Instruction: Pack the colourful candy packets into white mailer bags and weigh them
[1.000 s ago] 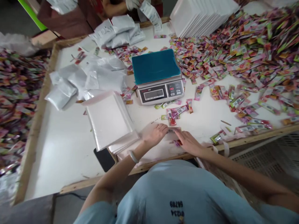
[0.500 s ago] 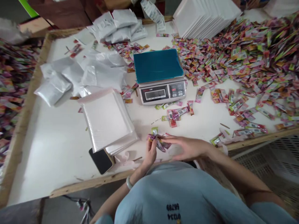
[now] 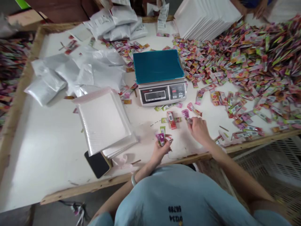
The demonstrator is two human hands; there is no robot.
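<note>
My left hand (image 3: 159, 153), with a pale bangle on its wrist, is closed around several small candy sachets (image 3: 161, 138) in purple, green and red near the table's front edge. Off to the right, my right hand (image 3: 199, 131) pinches the end of a purple sachet (image 3: 185, 114) just above the table. Between and beyond the hands lie a red sachet (image 3: 171, 120) crossed over a green one, and another red and orange sachet (image 3: 194, 109). A digital scale (image 3: 160, 78) with a blue-green top stands behind them.
Clear-and-white padded mailers (image 3: 103, 119) lie left, over a phone (image 3: 98, 164). Filled silver bags (image 3: 70, 72) and labelled parcels (image 3: 122, 23) sit behind. A heap of sachets (image 3: 246, 56) covers the right, beside stacked white envelopes (image 3: 207, 18). Another person's hand (image 3: 260, 8) shows at top right.
My hands have moved apart. The right one went right and forward and now grips a purple sachet from the small group before the scale; the left keeps its bunch.
</note>
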